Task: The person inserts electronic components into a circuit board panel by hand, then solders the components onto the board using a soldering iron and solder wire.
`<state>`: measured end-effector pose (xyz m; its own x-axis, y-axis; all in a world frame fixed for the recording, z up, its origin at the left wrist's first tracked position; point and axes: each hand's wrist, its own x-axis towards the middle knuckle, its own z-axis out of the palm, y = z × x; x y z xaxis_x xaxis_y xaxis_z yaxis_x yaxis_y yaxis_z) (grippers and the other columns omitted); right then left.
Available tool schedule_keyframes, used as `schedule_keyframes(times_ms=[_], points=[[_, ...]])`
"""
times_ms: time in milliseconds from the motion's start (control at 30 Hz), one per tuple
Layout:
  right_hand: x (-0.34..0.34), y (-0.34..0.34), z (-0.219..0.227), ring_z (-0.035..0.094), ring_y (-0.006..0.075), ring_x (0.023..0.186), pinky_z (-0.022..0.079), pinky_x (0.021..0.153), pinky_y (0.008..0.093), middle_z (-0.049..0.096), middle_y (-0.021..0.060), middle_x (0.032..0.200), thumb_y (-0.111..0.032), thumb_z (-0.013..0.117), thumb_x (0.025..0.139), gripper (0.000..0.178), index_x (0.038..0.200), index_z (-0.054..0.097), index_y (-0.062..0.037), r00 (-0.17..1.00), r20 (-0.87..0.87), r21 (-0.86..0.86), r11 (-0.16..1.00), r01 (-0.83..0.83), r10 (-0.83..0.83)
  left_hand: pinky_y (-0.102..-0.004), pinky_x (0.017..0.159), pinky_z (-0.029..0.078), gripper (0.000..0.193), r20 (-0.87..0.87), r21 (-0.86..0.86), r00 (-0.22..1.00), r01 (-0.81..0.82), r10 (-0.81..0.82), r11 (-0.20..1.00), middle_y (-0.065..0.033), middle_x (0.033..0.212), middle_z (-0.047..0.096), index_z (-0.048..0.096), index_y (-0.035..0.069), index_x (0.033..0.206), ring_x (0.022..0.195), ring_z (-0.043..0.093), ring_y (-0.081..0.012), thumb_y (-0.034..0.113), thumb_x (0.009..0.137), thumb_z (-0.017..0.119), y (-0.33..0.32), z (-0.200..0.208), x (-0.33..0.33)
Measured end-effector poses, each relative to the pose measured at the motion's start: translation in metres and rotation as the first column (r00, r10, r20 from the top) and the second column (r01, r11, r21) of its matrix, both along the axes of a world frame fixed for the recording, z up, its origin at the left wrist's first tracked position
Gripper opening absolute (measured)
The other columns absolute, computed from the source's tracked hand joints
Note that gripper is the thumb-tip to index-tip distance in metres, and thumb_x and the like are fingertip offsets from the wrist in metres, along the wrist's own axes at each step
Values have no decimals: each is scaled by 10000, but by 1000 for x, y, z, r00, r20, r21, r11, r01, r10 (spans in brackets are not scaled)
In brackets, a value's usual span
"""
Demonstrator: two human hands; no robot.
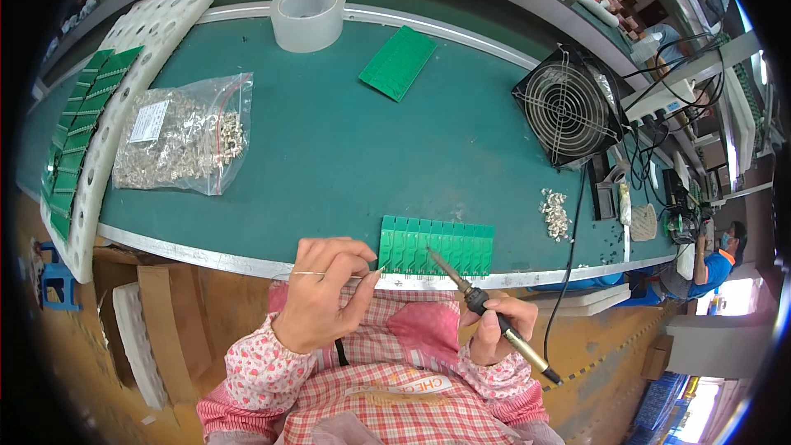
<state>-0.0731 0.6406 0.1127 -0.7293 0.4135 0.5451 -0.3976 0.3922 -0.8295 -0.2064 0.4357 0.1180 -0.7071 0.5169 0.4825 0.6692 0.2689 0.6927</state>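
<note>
Green circuit board panel (445,239) at the near edge of the green bench (313,156), with a row of small pins (408,273) along its near side. Left hand (323,292), apart from the right, pinched on a thin wire (306,273) just beside the panel's near left corner; contact with the panel impossible to tell. Right hand (491,344) wrapped around a soldering iron (521,344), tip (431,251) over the panel. Probably best to keep the panel flat and steady, bring wire and tip together at one pin, heat briefly, and lift away cleanly to avoid bridging neighbouring pins.
</note>
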Motion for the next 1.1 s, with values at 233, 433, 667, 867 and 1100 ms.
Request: schedule_keyframes(times_ms=[233, 433, 667, 867, 1100], points=[[-4, -11, 18, 583, 187, 693, 482, 593, 317, 557, 10, 796, -73, 863, 660, 434, 1071, 786, -188, 954, 289, 504, 860, -80, -81, -397, 829, 406, 167, -56, 0, 984, 167, -166, 986, -46, 987, 663, 609, 84, 913, 926, 627, -246, 73, 792, 724, 12, 13, 28], [2, 4, 15, 576, 224, 753, 466, 648, 366, 542, 31, 824, -89, 820, 558, 433, 978, 783, -188, 988, 151, 615, 781, -105, 14, -385, 816, 389, 218, -152, -86, 974, 154, -166, 984, -8, 902, 635, 606, 111, 886, 852, 617, -185, 207, 808, 786, 10, 6, 34], [-13, 46, 20, 656, 265, 784, 540, 672, 354, 608, 113, 907, 90, 748, 751, 381, 1068, 729, -120, 979, 96, 533, 840, 102, -179, -399, 880, 397, 69, -92, -114, 994, 49, -60, 992, -53, 961, 678, 614, 58, 876, 923, 625, -232, 77, 854, 676, -8, 9, 16], [-31, 75, 11, 698, 284, 1001, 529, 894, 330, 679, 156, 1069, 142, 645, 838, 425, 1228, 574, -10, 978, 206, 436, 897, -70, -24, -407, 1017, 385, 237, -48, -252, 974, 202, -221, 946, -23, 1256, 685, 693, 92, 1066, 1224, 579, -259, 42, 840, 648, 10, 20, -26], [-30, 79, 8, 688, 198, 1038, 516, 924, 304, 683, 110, 1050, 157, 640, 834, 464, 1255, 556, -20, 963, 265, 315, 940, -131, 45, -398, 1040, 382, 373, 107, -266, 908, 418, -404, 869, -31, 1210, 697, 705, 119, 1162, 1196, 600, -243, 33, 808, 628, 7, 27, -59]])
